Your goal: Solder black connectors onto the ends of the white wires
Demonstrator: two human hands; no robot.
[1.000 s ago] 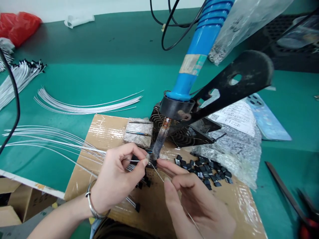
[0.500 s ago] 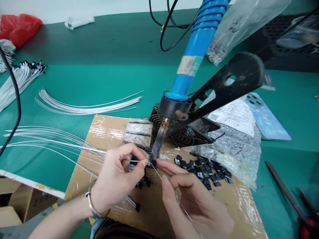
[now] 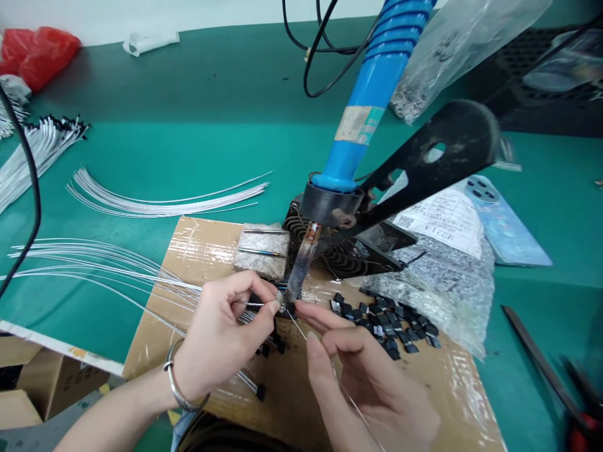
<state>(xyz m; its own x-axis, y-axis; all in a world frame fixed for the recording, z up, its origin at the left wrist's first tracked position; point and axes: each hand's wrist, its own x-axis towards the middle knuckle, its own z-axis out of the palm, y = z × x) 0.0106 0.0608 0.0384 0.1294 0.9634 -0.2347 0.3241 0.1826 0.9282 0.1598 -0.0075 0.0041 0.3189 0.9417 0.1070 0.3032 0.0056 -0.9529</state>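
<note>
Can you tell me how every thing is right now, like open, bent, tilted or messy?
Left hand: pinched shut on a small piece
Right hand: closed on thin wire
Soldering iron: tilted, tip down; can't tell if hot
White wires: loosely bundled, curved
Black pieces: scattered
Phone: lying lens side up
Red bag: crumpled
Cardboard box: open

Bright, even light covers the table (image 3: 188, 150), whose green darkens toward the back. White glare streaks the cardboard (image 3: 296, 386), and a soft sheen runs along the blue handle (image 3: 381, 78). Wide-angle distortion stretches the edges; the red-handled tool (image 3: 584, 433) blurs in the dim lower-right corner.
</note>
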